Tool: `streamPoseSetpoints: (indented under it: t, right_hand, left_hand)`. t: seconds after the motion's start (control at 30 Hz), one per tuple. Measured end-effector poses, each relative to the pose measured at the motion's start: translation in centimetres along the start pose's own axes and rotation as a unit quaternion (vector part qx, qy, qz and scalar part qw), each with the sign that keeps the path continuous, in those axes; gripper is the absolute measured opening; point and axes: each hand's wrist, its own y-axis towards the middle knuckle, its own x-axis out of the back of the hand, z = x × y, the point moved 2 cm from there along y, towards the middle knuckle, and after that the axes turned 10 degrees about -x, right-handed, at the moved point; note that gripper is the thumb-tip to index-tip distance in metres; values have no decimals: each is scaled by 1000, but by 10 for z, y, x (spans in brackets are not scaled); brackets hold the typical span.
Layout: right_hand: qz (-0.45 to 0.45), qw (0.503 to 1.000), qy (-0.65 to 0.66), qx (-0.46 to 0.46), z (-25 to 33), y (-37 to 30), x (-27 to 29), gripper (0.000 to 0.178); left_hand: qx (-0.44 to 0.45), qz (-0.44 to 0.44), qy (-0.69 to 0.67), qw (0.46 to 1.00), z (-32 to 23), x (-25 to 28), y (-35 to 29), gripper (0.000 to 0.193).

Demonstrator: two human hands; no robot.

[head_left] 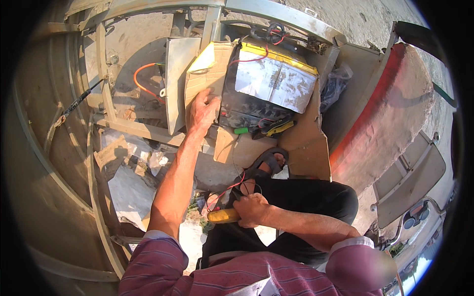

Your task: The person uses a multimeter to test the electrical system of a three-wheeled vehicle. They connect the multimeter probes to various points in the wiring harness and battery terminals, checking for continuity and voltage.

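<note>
My left hand (pixel 203 111) reaches forward to a strip of cardboard (pixel 196 81), its fingers bent against the cardboard's edge. Right beside it sits a large battery (pixel 247 116) with a dark casing and yellow trim, a scuffed silvery sheet (pixel 274 81) over it. Close to my body, my right hand (pixel 253 209) is wrapped round a yellow handheld device (pixel 223 216). Thin red and dark leads (pixel 232 186) run up from near that hand. At the battery's near side lie a yellow-and-black tool (pixel 279 129) and a small green-ended item (pixel 241 130).
A metal frame (pixel 101 69) surrounds the battery, with a sheet-metal panel (pixel 180 84) standing left. An orange cable (pixel 139 81) loops there. Cardboard (pixel 308 133) lines the battery's right side. Further right is a red-edged panel (pixel 380 111). My sandalled foot (pixel 273 162) is just below the tools.
</note>
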Motion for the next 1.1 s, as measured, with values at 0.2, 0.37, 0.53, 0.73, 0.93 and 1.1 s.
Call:
streamPoseSetpoints:
  t: [0.2, 0.37, 0.53, 0.73, 0.93, 1.1]
  right_hand:
    - [-4, 1000, 16, -8, -1, 0, 0, 43]
    - [2, 1000, 0, 4, 1, -1, -2, 44]
    - [20, 1000, 0, 7, 2, 0, -3, 44]
    - [-10, 1000, 7, 6, -1, 1, -2, 44]
    - [3, 1000, 5, 7, 0, 1, 5, 47]
    - [-13, 1000, 9, 13, 0, 1, 13, 46]
  left_hand:
    - [20, 191, -137, 972, -24, -34, 13, 56]
    - [69, 223, -226, 946, -41, -21, 24, 39]
    - [-22, 304, -408, 860, -97, -41, 39, 49]
    - [-131, 251, -237, 929, -157, -81, 103, 65]
    - [-169, 239, 35, 955, -163, -85, 131, 63]
    - [-240, 216, 80, 943, -164, -82, 128, 61]
